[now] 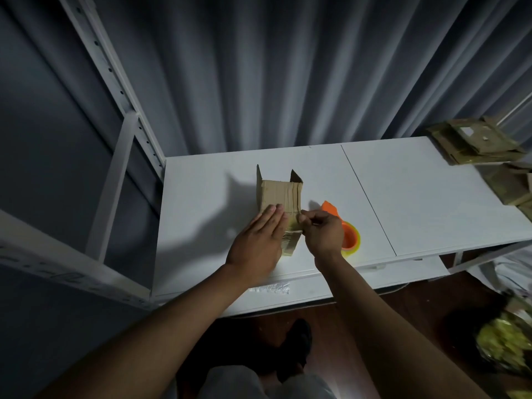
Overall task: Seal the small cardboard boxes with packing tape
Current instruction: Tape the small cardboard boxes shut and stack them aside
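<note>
1. Nearest you, your two bare forearms reach forward over the near edge of the white surface (pixel 417 180); a strip of crumpled clear tape (pixel 269 289) is stuck along that edge, below your left wrist.
2. Your left hand (pixel 256 243) lies flat with straight fingers close together, pressing on the top of the small cardboard box (pixel 280 197) at its near left part.
3. Your right hand (pixel 324 231) has its fingers curled, with thumb and forefinger pinching at the box's near right edge, where shiny tape lies across the cardboard; you cannot tell exactly what sits between the fingertips.
4. The box rests on the surface, left of its middle seam, lengthwise away from you, with two flaps standing up at its far end.
5. Just right of the box, partly hidden behind your right hand, the orange tape dispenser (pixel 349 234) with its yellowish roll rests on the surface.
6. Farther off, at the right end, a stack of flattened cardboard boxes (pixel 475 142) overhangs the corner.
7. Behind everything hangs a grey pleated curtain (pixel 273 67), and a white metal shelf upright (pixel 112 73) rises at the left.
</note>
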